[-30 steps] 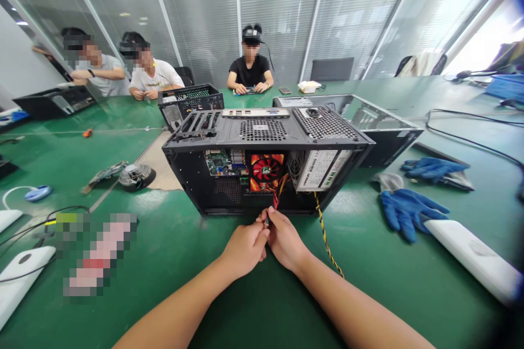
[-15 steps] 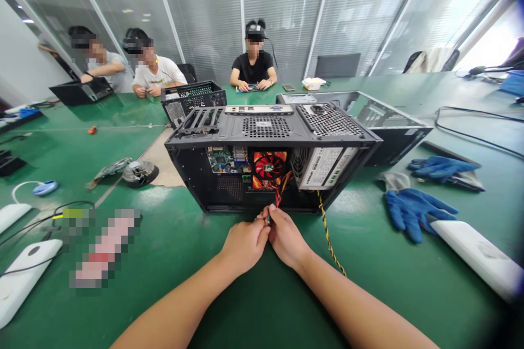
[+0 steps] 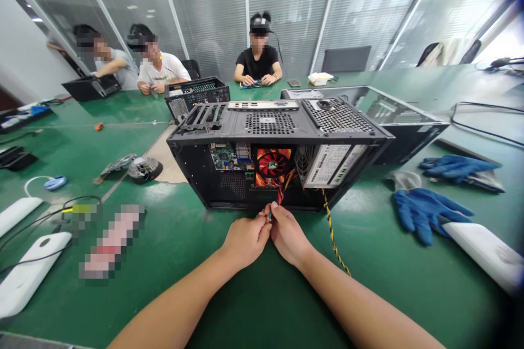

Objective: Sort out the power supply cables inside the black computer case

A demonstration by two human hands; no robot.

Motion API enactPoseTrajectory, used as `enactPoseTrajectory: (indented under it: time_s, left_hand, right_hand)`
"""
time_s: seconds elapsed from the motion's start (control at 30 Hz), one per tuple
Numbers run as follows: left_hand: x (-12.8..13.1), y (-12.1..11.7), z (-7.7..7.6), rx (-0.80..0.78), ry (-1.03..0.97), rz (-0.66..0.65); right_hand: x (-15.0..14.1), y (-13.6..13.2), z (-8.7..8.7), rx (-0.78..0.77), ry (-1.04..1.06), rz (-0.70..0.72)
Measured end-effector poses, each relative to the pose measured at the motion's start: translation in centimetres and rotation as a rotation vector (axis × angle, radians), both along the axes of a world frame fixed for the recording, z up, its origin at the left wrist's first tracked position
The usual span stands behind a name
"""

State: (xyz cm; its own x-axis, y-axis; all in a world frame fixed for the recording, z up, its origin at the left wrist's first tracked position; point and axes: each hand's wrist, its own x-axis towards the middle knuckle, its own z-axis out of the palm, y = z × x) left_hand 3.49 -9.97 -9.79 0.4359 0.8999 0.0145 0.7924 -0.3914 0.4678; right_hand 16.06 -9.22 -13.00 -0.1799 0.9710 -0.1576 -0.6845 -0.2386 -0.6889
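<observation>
Here the left hand point(image 3: 244, 237) and right hand point(image 3: 289, 233) meet, each grip pinched on the thin red-and-black wire bundle point(image 3: 280, 195), right at the near side of the open black metal computer case point(image 3: 270, 140) on the green counter point(image 3: 262, 305); a twisted yellow-and-black cable point(image 3: 332, 233) trails to the right.

left hand point(image 3: 245, 240) and right hand point(image 3: 290, 235): fingertips together, pinching multicoloured wire bundle point(image 3: 280, 195) | open PC case point(image 3: 237, 120): just beyond hands, red fan point(image 3: 272, 165) and power supply point(image 3: 333, 166) inside | yellow-black twisted cable point(image 3: 332, 233): hanging onto green table point(image 3: 262, 311) | blue-and-grey work gloves point(image 3: 426, 210): right of case | three people point(image 3: 257, 62): seated across table
</observation>
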Motion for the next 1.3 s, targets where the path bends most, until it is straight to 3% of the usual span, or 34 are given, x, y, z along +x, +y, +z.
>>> enactPoseTrajectory:
  time_s: [0.47,0.83,1.3]
  left_hand:
    - [0.21,-0.37,0.27,0.163,0.261,0.002]
    - [-0.3,-0.11,-0.23,0.183,0.159,-0.047]
    - [-0.18,-0.07,0.16,0.162,0.185,-0.021]
  right_hand:
    - [-0.18,-0.01,0.17,0.007,-0.055,-0.041]
    - [-0.16,0.0,-0.25,0.024,-0.086,-0.051]
    - [-0.07,-0.06,-0.09,0.013,-0.088,-0.037]
